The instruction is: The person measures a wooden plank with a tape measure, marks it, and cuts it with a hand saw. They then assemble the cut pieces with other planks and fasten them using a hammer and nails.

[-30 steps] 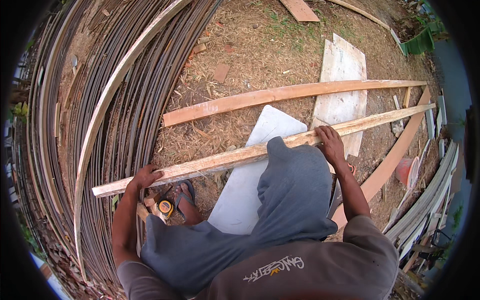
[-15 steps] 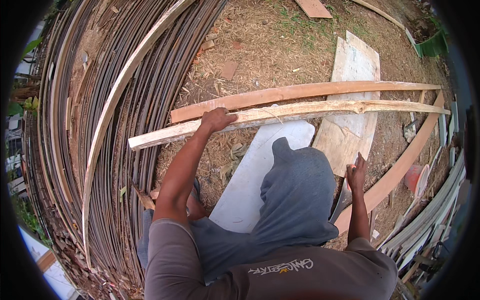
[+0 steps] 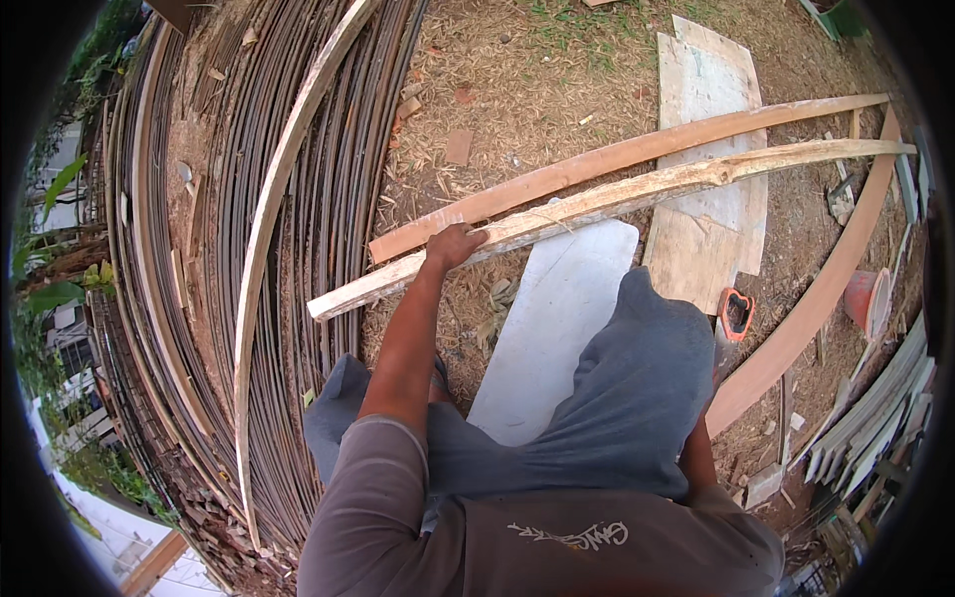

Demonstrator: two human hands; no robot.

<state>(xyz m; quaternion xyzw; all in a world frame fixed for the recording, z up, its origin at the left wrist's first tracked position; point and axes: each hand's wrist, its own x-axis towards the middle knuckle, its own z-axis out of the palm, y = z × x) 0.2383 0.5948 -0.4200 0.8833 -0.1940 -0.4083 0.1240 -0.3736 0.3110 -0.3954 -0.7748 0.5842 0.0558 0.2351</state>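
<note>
My left hand [image 3: 456,245] is closed over the top of a long, pale, rough wooden beam [image 3: 587,206], toward its left end. Just behind that beam lies a reddish-brown plank [image 3: 557,177]. A handsaw [image 3: 736,316] with an orange and black handle is at the right of my knee, at the near end of a pale board, no fingers showing on its handle. Its blade points back toward me and is partly hidden. My right forearm [image 3: 702,463] passes beside my thigh; the right hand is hidden behind my leg.
A white panel [image 3: 552,318] lies between my legs. The weathered board [image 3: 708,239] runs under the beam. At right are another brown plank [image 3: 811,318], a reddish bucket [image 3: 867,301] and stacked pale strips [image 3: 875,408]. Long dark rods [image 3: 298,199] and a pale curved batten [image 3: 261,234] fill the left.
My right hand has let go of the saw's handle and drawn back out of sight behind my leg. The left hand keeps its hold on the beam. The whole view has shifted.
</note>
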